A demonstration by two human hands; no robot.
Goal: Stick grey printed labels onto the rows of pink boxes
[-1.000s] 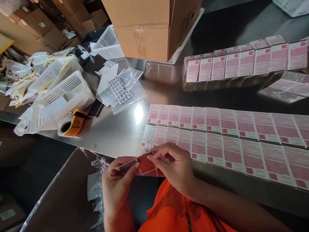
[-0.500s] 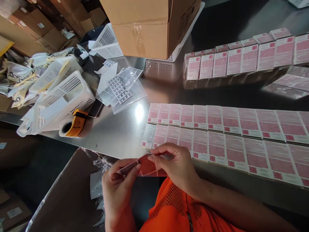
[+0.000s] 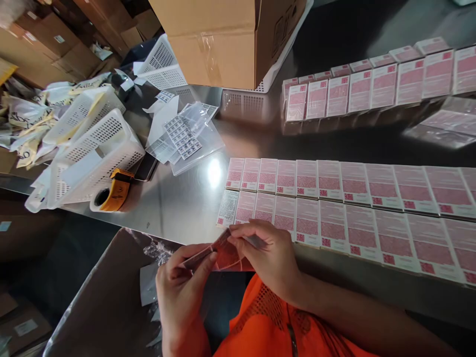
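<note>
Close to my body, both hands hold a thin, see-through sticker sheet (image 3: 227,259) with pale grid lines; the orange clothing tints it. My left hand (image 3: 184,290) pinches its left part between thumb and fingers. With thumb and forefinger together, my right hand (image 3: 273,260) grips its upper edge, which is bent up. Whether a single sticker is between those right fingertips I cannot tell. Just beyond my right hand lie two rows of flat pink-and-white boxes (image 3: 321,223). The leftmost box of the near row (image 3: 227,208) has a grey, densely printed face.
Further back stands another row of pink-and-white boxes (image 3: 360,91) in shiny wrap. A large carton (image 3: 211,54) rests in a white basket. To the left are label sheets (image 3: 183,136), a perforated white basket (image 3: 100,158) and a tape roll (image 3: 117,193). A lined bin (image 3: 100,292) sits below the table edge.
My right fingers have lifted the sheet's upper edge a little, so it bends up more steeply. My left hand keeps its hold. The view has shifted slightly.
</note>
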